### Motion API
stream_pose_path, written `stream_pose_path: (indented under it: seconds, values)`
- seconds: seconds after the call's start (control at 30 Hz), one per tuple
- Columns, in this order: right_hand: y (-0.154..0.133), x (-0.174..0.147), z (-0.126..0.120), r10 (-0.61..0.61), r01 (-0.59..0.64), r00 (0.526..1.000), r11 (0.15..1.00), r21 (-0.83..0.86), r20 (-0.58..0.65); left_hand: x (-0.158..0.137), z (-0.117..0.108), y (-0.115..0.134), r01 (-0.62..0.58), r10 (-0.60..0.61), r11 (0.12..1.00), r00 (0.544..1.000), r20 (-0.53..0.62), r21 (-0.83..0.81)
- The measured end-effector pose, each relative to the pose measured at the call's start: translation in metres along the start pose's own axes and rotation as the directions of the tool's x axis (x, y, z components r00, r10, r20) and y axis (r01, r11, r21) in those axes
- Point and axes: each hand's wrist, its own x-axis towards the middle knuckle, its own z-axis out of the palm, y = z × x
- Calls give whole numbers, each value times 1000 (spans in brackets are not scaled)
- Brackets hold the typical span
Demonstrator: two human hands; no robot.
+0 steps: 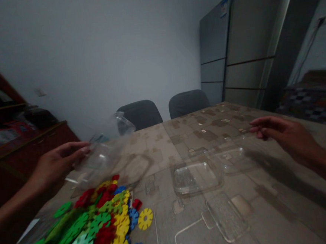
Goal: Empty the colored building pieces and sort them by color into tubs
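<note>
The left hand (67, 154) pinches a blurred, clear plastic piece (101, 158) over the table (270, 222); I can't tell whether the right hand (286, 133) holds anything. Nearest lie heaped colored discs (101, 221), then a clear tray (194, 190) between the hands, then two dark chairs (189, 103).
</note>
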Motion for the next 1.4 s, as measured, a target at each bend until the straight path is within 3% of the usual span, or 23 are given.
stream_pose_path:
  seconds: [0.1,0.17,0.23,0.33,0.43,0.57,0.8,0.9,1.0,1.1,1.23,1.3,1.4]
  values:
    - [-23,-8,19,-256,289,945,945,-152,206,-2,24,14,-56,73,986,992,104,-156]
    - [-38,-14,34,-444,513,839,838,-185,314,-4,40,25,-101,134,969,982,134,-224]
    - [-50,-17,52,-600,694,699,701,-164,390,-6,55,37,-132,180,951,972,153,-279]
    - [-61,-20,79,-707,834,531,532,-144,467,-7,74,51,-156,227,927,958,178,-342]
    - [-65,-16,101,-718,882,462,430,-190,520,-8,88,60,-165,256,906,947,194,-390]
    - [-63,-3,116,-732,895,443,398,-202,518,-11,101,68,-173,280,884,940,195,-435]
    - [-42,13,116,-739,903,400,419,-96,541,-22,113,76,-140,278,861,935,221,-489]
    - [-34,18,112,-719,884,428,460,-87,547,-23,118,80,-123,276,853,931,238,-507]
    - [-24,31,101,-692,855,487,503,-128,532,-24,124,78,-88,277,850,913,299,-519]
    - [-7,53,84,-646,812,562,550,-196,516,-30,130,69,-57,303,876,838,454,-479]
    - [26,78,57,-548,741,651,609,-282,525,-47,140,55,-116,383,904,646,661,-411]
    - [41,82,45,-497,711,676,634,-304,545,-57,146,53,-182,423,902,559,713,-392]
    - [55,78,34,-427,682,684,662,-311,592,-69,154,55,-263,453,891,479,752,-370]
